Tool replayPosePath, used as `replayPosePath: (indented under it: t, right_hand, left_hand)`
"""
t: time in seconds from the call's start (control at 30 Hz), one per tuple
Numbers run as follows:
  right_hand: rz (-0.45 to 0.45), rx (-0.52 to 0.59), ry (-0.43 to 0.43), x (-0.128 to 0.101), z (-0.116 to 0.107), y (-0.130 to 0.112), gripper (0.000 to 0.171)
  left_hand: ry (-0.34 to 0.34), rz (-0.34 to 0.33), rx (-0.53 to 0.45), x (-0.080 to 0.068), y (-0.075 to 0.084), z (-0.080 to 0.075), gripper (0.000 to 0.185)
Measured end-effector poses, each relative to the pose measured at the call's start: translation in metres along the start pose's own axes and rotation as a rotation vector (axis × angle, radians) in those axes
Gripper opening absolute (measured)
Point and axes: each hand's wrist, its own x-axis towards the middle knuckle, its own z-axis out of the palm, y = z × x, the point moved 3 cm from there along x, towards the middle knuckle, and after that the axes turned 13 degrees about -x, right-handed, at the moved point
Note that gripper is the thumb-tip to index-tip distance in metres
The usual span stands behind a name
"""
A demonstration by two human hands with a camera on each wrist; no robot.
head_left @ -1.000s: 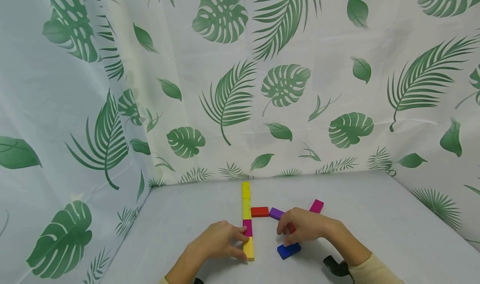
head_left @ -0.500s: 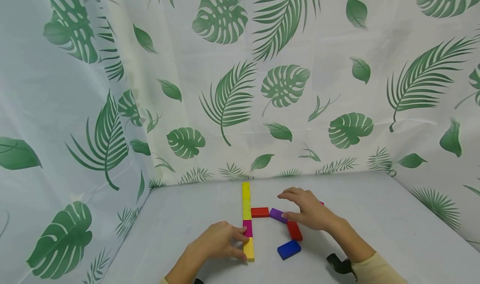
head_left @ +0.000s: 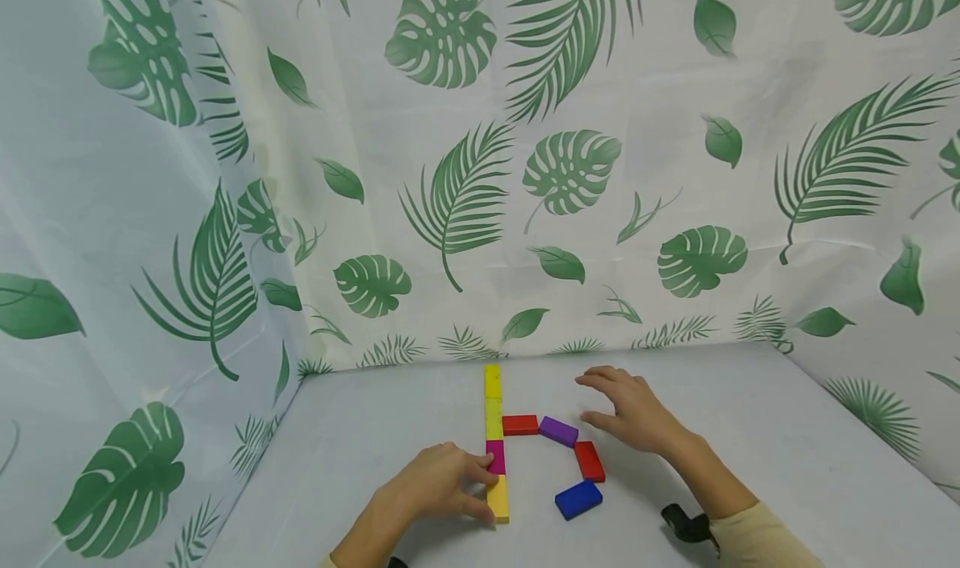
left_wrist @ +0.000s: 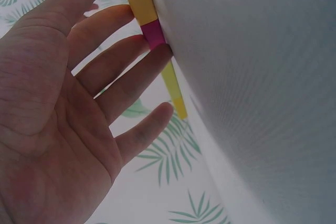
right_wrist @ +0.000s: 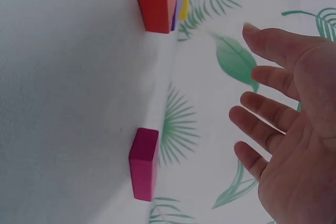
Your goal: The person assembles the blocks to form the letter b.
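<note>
In the head view, my left hand (head_left: 438, 480) rests beside a straight row of blocks, its fingertips touching the magenta block (head_left: 497, 458) and the orange-yellow block (head_left: 498, 503) at the near end. Its fingers are extended in the left wrist view. Two yellow blocks (head_left: 492, 418) form the far part of that row. A red block (head_left: 520, 424), a purple block (head_left: 558, 431), a second red block (head_left: 589, 461) and a blue block (head_left: 578, 500) curve off to the right. My right hand (head_left: 633, 409) hovers right of the purple block with fingers spread, holding nothing.
A loose magenta block (right_wrist: 144, 166) lies on the table in the right wrist view; the right hand hides it in the head view. A leaf-patterned curtain (head_left: 570, 218) encloses the white table (head_left: 390, 409) behind and at the sides. A black device (head_left: 686, 525) sits by the right wrist.
My right hand let go of the blue block, moved up and away over the red and purple blocks, then drifted slightly right. The left hand has stayed put.
</note>
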Motion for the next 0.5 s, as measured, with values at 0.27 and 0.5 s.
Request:
replayPosePath:
  t: [0.27,0.5]
  right_hand:
    - [0.037,-0.034,0.021,0.000,0.005,0.011,0.054]
    - [0.072,-0.042,0.017,-0.001,0.007,0.020,0.051]
  left_hand:
    - [0.003,0.007,-0.007,0.000,-0.001,0.000,0.056]
    - [0.005,-0.001,-0.004,0.000,-0.001,0.000,0.055]
